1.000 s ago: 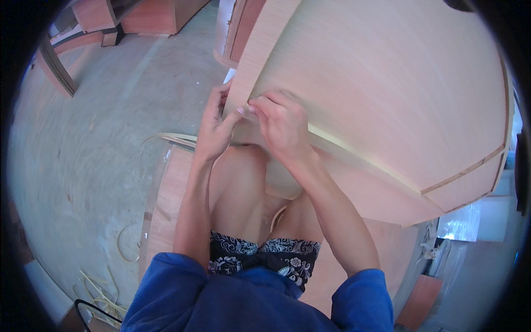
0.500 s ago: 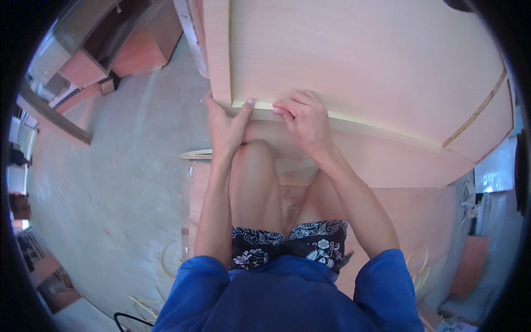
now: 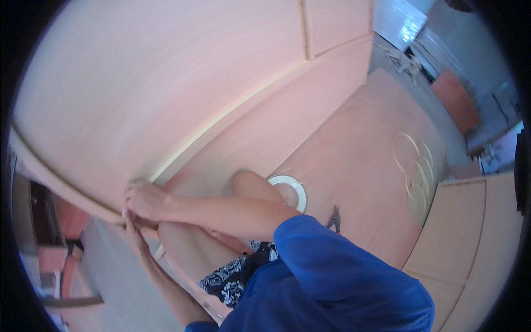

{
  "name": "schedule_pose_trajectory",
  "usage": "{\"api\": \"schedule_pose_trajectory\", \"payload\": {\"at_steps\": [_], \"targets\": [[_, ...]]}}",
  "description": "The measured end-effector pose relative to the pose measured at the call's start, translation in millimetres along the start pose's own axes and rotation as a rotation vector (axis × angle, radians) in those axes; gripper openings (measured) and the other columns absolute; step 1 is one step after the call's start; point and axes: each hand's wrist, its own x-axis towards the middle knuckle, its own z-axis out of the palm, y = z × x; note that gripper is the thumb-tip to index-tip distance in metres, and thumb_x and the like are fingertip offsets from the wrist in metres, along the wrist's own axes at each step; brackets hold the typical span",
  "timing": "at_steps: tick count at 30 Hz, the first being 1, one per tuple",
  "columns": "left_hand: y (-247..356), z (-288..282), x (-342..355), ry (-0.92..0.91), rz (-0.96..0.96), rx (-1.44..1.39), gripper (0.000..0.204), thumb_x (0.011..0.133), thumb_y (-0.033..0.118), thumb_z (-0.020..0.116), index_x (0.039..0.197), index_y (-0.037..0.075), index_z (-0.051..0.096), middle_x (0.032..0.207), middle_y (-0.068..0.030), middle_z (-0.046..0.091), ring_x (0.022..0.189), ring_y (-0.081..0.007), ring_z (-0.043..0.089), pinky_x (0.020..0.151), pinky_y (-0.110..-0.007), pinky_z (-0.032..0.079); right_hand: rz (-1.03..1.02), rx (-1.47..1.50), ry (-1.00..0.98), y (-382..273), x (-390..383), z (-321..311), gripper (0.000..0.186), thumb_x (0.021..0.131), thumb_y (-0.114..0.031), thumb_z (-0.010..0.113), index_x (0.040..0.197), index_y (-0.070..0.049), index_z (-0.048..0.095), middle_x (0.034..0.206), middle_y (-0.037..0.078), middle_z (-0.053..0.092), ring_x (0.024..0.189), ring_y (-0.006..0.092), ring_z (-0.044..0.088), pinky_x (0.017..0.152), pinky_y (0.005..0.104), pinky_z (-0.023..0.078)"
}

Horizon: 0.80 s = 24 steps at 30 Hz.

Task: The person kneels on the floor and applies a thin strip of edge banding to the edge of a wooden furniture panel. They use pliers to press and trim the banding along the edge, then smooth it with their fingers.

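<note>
A large pale wooden cabinet [image 3: 127, 83] fills the upper left, and a narrow pale-yellow edging strip [image 3: 221, 117] runs along its near edge. At the strip's left end, by the cabinet's corner, my right hand [image 3: 146, 200] is closed, its fingers bent over the strip and slightly blurred. Just below it, my left hand [image 3: 134, 228] holds the corner from the side; most of its fingers are hidden behind the edge and the right hand. The two hands touch or nearly touch. My right forearm crosses over my knees.
On the pinkish board [image 3: 359, 144] where I sit lie a white ring-shaped roll [image 3: 301, 193], pliers [image 3: 334, 217] and loops of thin yellowish strip [image 3: 418, 174]. Another wooden panel [image 3: 448, 227] stands at the right. Wooden pieces [image 3: 52, 257] lie on the floor at the left.
My view and body have turned to the right. My right hand has moved along the strip to its left end, close beside my left hand. The pliers and white roll have come into view.
</note>
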Motion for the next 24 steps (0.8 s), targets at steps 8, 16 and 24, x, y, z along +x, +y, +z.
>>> {"api": "schedule_pose_trajectory", "payload": {"at_steps": [8,16,24], "targets": [[26.0,2.5,-10.5,0.058,0.180,0.112,0.080,0.107,0.042,0.074,0.159,-0.007,0.037,0.143,-0.0196,0.057,0.128,-0.0256,0.059,0.110,-0.039,0.049,-0.032,-0.096,0.171,89.2,-68.7,-92.0,0.011,0.090,-0.022,0.069,0.090,-0.012,0.074,0.110,0.007,0.076,0.118,0.0270,0.067,0.106,0.0487,0.049],[34.5,-0.6,-18.8,0.092,0.064,0.201,0.078,0.106,0.040,0.077,0.155,-0.007,0.039,0.134,-0.0196,0.062,0.120,-0.0253,0.065,0.107,-0.041,0.052,0.007,-0.376,0.294,209.1,-149.7,-219.6,0.010,0.083,-0.029,0.085,0.092,-0.024,0.081,0.099,-0.003,0.075,0.109,0.0217,0.067,0.108,0.0524,0.045],[92.8,37.6,-53.7,0.451,0.587,0.741,0.060,0.097,0.024,0.086,0.141,-0.004,0.056,0.138,-0.0230,0.060,0.117,-0.0376,0.063,0.108,-0.048,0.049,0.121,-0.388,0.193,274.0,-194.2,-324.1,0.010,0.092,-0.020,0.081,0.098,-0.012,0.081,0.096,0.006,0.073,0.100,0.0279,0.069,0.097,0.0454,0.050]]}}
